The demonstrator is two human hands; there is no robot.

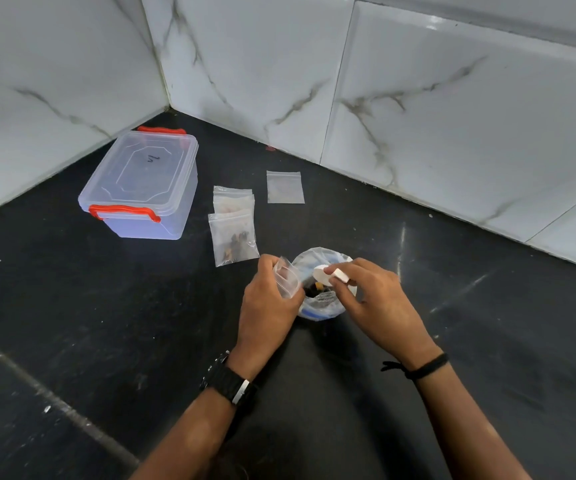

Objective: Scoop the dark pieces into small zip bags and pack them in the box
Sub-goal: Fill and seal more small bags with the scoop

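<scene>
Black stone counter (487,341); glossy crinkled zip bag (288,277), white scoop (328,276).

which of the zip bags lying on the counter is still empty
The lone zip bag nearest the tiled wall, lying flat and apart. The filled bag by the hands shows dark pieces; the stacked bags behind it hold something pale.

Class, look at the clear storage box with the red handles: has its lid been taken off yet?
No: the clear box sits near the wall corner with its lid on top and the red handles at its ends.
</scene>
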